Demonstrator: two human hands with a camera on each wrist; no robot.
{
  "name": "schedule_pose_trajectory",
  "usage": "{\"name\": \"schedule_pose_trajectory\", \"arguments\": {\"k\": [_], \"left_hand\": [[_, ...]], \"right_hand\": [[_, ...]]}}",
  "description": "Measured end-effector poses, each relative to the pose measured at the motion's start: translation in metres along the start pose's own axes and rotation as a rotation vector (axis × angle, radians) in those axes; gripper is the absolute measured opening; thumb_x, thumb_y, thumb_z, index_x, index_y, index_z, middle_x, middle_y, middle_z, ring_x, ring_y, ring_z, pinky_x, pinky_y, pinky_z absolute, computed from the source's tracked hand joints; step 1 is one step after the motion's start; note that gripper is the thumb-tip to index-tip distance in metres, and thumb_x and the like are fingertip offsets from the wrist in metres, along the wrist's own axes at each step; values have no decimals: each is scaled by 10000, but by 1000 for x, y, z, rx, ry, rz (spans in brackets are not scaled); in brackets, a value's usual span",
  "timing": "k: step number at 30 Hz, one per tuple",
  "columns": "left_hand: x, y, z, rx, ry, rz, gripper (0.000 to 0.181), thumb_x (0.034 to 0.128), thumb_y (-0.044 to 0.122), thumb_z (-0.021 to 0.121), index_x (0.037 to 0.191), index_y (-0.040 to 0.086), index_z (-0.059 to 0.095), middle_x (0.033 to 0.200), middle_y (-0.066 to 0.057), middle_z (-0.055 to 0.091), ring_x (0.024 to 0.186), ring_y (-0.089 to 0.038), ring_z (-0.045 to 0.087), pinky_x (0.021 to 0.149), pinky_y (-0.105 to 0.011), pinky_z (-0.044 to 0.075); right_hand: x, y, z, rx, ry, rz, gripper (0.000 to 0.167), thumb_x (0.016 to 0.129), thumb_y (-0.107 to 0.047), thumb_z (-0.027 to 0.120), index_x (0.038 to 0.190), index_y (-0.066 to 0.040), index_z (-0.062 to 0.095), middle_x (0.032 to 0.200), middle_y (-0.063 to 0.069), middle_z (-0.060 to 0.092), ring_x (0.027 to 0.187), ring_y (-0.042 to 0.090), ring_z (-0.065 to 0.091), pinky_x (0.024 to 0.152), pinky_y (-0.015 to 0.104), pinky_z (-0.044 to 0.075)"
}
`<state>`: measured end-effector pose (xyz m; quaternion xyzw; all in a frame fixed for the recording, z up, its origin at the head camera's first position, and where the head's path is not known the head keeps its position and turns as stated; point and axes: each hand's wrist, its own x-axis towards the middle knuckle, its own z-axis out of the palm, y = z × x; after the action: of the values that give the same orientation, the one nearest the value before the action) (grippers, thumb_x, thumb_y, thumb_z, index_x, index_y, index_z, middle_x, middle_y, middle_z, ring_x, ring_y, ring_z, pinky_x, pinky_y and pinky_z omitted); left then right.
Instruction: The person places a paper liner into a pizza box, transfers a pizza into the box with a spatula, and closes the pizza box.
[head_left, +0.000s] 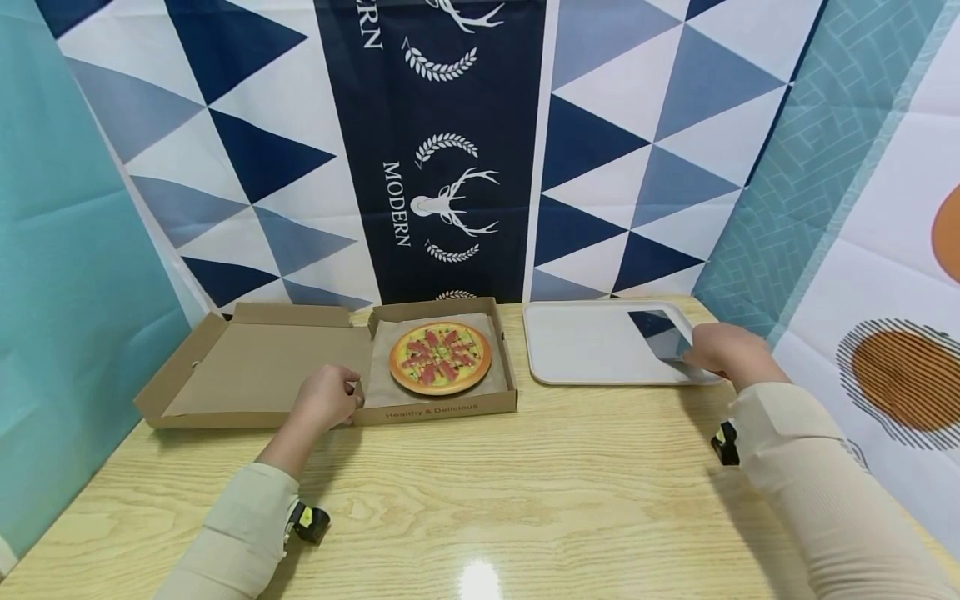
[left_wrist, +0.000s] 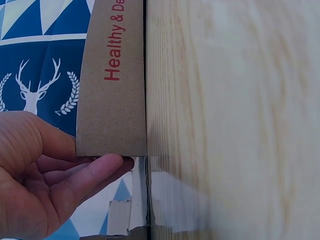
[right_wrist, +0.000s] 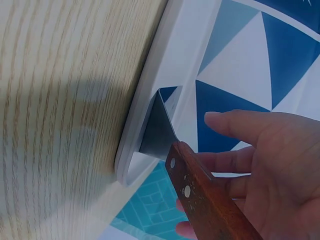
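An open cardboard pizza box [head_left: 442, 409] lies on the table with a pizza [head_left: 441, 358] on paper inside it. My left hand [head_left: 327, 394] pinches the left end of the box's front wall, beside the fold to the lid [head_left: 262, 367]; one digit goes behind the wall in the left wrist view. A metal spatula [head_left: 663, 335] with a wooden handle [right_wrist: 200, 192] has its blade in a white tray [head_left: 577, 346]. My right hand [right_wrist: 270, 160] is at the handle, several fingers extending behind it. Its thumb [right_wrist: 230, 125] stands straight, apart from the wood.
The wooden table [head_left: 510, 483] carries the box at left and the tray at right, both near the back. Patterned cloth [head_left: 450, 167] hangs close behind them, and more cloth stands at both sides. Black wrist cameras [head_left: 309, 522] are strapped to both forearms.
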<state>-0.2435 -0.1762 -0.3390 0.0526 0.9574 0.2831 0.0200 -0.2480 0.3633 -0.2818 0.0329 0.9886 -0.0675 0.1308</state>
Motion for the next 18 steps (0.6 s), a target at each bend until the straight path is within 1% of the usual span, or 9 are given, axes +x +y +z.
{"name": "schedule_pose_trajectory", "arguments": {"k": [5, 6, 8, 12, 15, 18], "left_hand": [[-1, 1, 0, 8, -9, -7, 427, 908, 11, 632, 1306, -110, 539, 1116, -243, 652, 585, -135, 656, 806, -442, 559], [-1, 1, 0, 7, -8, -6, 425, 907, 8, 630, 1305, -111, 539, 1116, -245, 651, 586, -137, 657, 804, -444, 559], [-1, 1, 0, 6, -3, 0, 420, 903, 1, 629, 1296, -118, 542, 1109, -247, 652, 590, -143, 659, 783, -429, 566], [-2, 0, 1, -14, 10, 13, 410, 893, -23, 628, 1278, -137, 546, 1089, -256, 650, 595, -158, 660, 656, -349, 581], [-2, 0, 1, -21, 13, 11, 411, 893, -23, 630, 1279, -135, 546, 1091, -261, 649, 594, -160, 661, 645, -339, 581], [-2, -1, 1, -13, 19, 10, 409, 894, -15, 630, 1278, -130, 551, 1086, -254, 654, 587, -158, 661, 679, -365, 581]], "right_hand": [[-1, -2, 1, -34, 44, -42, 222, 923, -186, 546, 903, 31, 587, 748, 109, 542, 667, 262, 504, 558, 371, 419], [-1, -2, 1, -40, 51, -48, 222, 925, -190, 547, 901, 27, 590, 751, 110, 545, 670, 264, 506, 554, 374, 421], [-1, -4, 0, -57, 66, -57, 230, 935, -202, 551, 909, 22, 597, 767, 118, 548, 684, 274, 512, 554, 388, 425], [-1, -8, 1, -99, 118, -76, 250, 938, -222, 571, 927, 22, 626, 853, 181, 575, 739, 322, 549, 555, 448, 459], [-1, -13, 5, -112, 171, -102, 260, 923, -230, 590, 925, 26, 633, 902, 222, 573, 766, 357, 558, 546, 482, 469], [-2, -19, 10, -120, 223, -152, 251, 906, -219, 593, 872, 28, 624, 872, 223, 560, 749, 358, 548, 566, 489, 467]]}}
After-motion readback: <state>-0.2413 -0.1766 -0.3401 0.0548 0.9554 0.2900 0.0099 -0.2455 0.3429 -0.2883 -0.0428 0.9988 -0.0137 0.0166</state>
